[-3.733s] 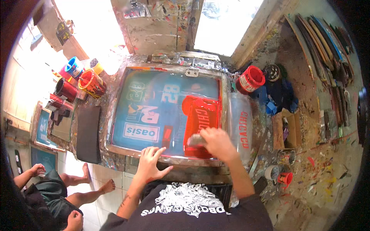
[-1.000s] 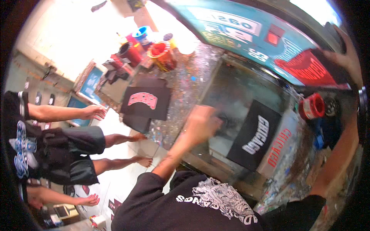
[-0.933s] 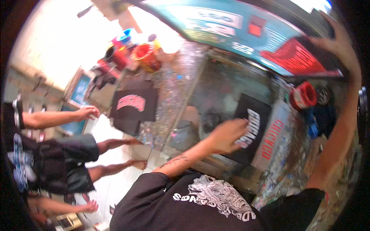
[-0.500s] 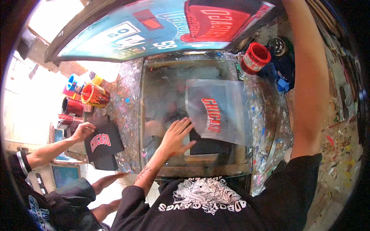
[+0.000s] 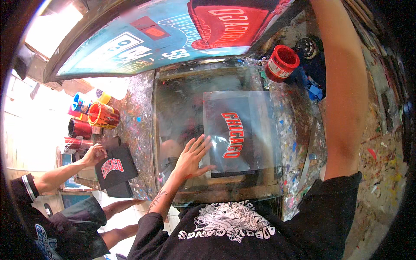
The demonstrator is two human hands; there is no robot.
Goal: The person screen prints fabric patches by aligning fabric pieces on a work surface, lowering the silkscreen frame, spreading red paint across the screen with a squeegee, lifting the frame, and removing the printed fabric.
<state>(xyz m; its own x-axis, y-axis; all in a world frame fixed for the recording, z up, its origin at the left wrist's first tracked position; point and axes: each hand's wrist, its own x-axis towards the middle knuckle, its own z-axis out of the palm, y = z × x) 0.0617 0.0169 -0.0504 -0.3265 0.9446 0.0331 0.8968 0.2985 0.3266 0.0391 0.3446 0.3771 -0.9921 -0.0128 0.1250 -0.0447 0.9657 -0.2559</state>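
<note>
My left hand point(image 5: 193, 157) is open, fingers spread, at the left edge of a clear plastic sheet point(image 5: 266, 130) on the glass-topped table point(image 5: 182, 108). Whether the fingertips press the sheet or hover just above it I cannot tell. Beneath the sheet lies a black piece of fabric point(image 5: 234, 174), its lower edge sticking out. Red lettering with a pale outline point(image 5: 232, 136) shows there. My right arm stretches up along the right side, and its hand is beyond the upper edge. A large framed printing screen point(image 5: 173, 39), blue with a red area, stands tilted up behind the glass.
A red tub point(image 5: 281, 63) stands at the back right beside dark cloths. On the left are several paint containers, one orange-smeared point(image 5: 104, 115). A co-worker's hand point(image 5: 94, 155) is at a black lettered piece point(image 5: 115, 167) on the table's left edge. Paint splatters cover the wooden borders.
The clear sheet, slanted and partly off the black fabric before, now lies straighter and flatter over it. My left hand stays beside it with fingers spread. The whole view has shifted slightly.
</note>
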